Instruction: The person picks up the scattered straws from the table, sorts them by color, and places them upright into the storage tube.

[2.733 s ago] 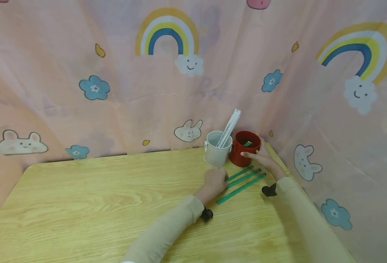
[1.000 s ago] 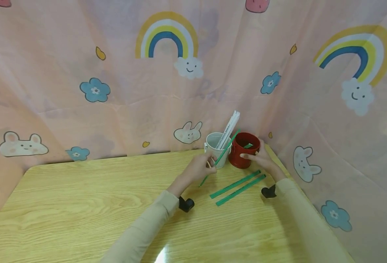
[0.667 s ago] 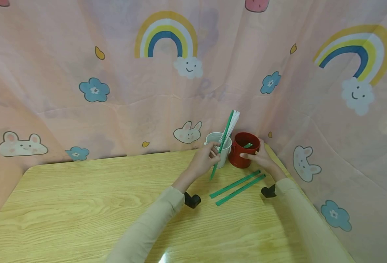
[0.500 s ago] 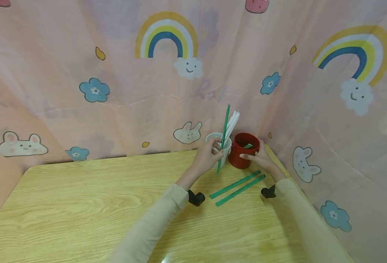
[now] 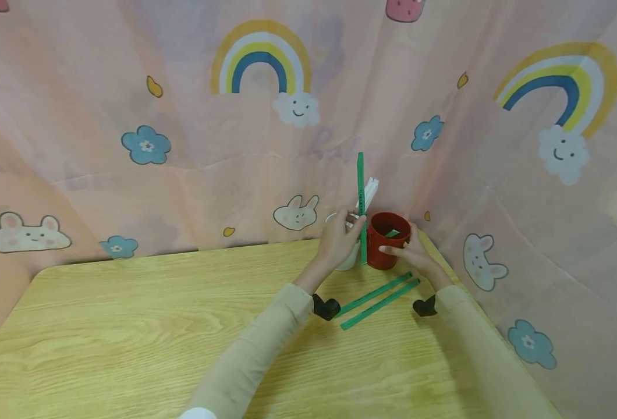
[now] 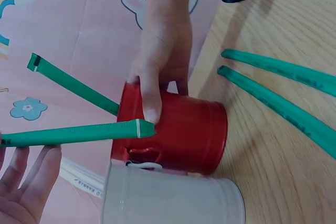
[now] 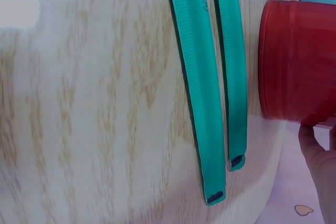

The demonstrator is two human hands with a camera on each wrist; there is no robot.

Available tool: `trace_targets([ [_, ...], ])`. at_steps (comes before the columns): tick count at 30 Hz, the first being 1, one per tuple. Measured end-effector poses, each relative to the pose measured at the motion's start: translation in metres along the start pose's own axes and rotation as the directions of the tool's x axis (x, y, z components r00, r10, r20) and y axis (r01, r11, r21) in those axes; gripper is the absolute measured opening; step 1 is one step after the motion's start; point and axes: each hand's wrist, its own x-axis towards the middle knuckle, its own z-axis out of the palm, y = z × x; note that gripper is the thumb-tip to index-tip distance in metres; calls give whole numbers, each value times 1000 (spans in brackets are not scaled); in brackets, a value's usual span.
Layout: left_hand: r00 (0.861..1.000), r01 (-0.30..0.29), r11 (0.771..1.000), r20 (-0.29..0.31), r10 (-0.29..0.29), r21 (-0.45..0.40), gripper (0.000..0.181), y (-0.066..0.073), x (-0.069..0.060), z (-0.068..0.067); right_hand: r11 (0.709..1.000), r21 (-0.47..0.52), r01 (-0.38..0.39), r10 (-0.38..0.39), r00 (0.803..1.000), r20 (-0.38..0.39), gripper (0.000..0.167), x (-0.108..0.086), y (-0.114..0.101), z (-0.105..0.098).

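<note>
The left hand (image 5: pixel 337 241) pinches a near-upright green strip (image 5: pixel 361 177) at nine o'clock of the red bucket (image 5: pixel 375 249), which the right hand (image 5: pixel 418 253) grips at three o'clock.

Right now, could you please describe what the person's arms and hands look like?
Long beige fabric sleeves cover both arms. A small black rounded device sits at each wrist. Something white shows at the left sleeve's near end. The left hand and right hand are bare.

Head view high, forward and down; wrist views close, red bucket (image 6: pixel 184 132) in all three.
</note>
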Motion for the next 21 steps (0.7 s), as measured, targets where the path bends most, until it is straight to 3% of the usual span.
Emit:
trace_targets([
  [6, 993, -54, 998, -107, 56, 20, 25, 3, 6, 5, 1000, -4, 11, -11, 1000, 0, 89, 8, 18, -3],
  [15, 978, -26, 1000, -207, 26, 4, 22, 2, 11, 7, 1000, -4, 11, -11, 1000, -23, 89, 11, 25, -1],
  [21, 964, -63, 998, -260, 58, -12, 21, 2, 15, 11, 1000, -6, 15, -15, 1000, -24, 89, 12, 27, -3],
])
